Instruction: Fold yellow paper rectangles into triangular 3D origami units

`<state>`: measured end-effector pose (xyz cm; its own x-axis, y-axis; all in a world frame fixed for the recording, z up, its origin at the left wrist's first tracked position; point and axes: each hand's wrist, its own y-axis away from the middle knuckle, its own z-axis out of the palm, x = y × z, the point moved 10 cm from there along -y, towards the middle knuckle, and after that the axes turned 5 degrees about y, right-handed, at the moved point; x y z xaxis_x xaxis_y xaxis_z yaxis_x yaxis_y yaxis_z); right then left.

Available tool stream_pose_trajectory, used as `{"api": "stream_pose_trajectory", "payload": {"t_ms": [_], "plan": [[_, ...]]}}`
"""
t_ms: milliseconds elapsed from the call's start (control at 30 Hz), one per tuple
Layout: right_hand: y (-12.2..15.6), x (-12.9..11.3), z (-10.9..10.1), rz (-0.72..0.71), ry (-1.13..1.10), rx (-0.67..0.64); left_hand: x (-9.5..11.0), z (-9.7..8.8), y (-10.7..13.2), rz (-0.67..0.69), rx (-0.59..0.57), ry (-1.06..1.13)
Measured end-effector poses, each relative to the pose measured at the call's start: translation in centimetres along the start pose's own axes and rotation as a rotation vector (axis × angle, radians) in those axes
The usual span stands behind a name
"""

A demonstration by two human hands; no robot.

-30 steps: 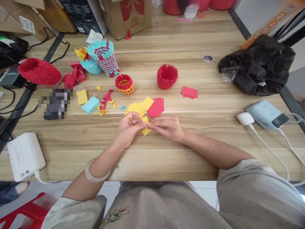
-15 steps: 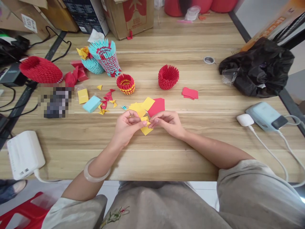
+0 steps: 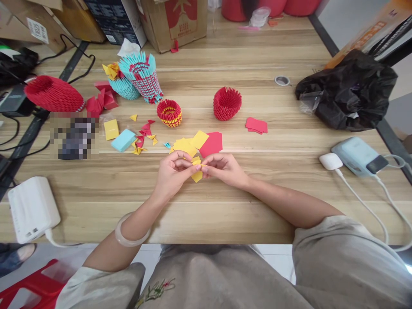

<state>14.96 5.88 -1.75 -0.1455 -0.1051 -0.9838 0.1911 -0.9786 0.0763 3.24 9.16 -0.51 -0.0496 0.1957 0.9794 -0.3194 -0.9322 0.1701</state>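
Left hand (image 3: pixel 172 174) and right hand (image 3: pixel 228 171) pinch a small, folded yellow paper piece (image 3: pixel 204 165) between them, over the wood-grain surface (image 3: pixel 225 221). Folding seems in hand (the paper is mostly hidden); careful creasing looks needed next.

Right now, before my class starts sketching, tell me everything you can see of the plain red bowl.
The plain red bowl looks made of many small folded paper pieces, packed in rows, with pointed tips forming a jagged rim. Its rounded body stands with the opening upward on the wooden tabletop, right of the red-and-yellow bowl. No hand touches it; its underside is hidden.
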Motion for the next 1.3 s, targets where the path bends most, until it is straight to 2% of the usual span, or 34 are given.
{"api": "stream_pose_trajectory", "payload": {"t_ms": [267,533,667,800,1067,1300], "plan": [[-0.2,0.2,-0.3,0.011,0.033,0.02,-0.1,0.9,-0.4,-0.085,-0.136,0.017],[-0.2,0.4,-0.2,0.027,0.018,0.024,0.3,1.1,-0.3,0.034,-0.245,-0.237],[-0.3,0.7,-0.3,0.07,-0.056,0.022,1.5,1.2,-0.1,0.162,-0.24,-0.337],[-0.4,1.4,-0.1,0.141,-0.194,0.026,3.5,1.8,0.3,0.357,-0.266,-0.501],[0.0,2.2,1.4,0.281,-0.386,-0.08,5.0,3.3,1.6,0.635,-0.503,-0.575],[0.2,2.6,1.8,0.321,-0.422,-0.12,6.0,4.5,4.5,0.988,-0.626,-0.729]]}}
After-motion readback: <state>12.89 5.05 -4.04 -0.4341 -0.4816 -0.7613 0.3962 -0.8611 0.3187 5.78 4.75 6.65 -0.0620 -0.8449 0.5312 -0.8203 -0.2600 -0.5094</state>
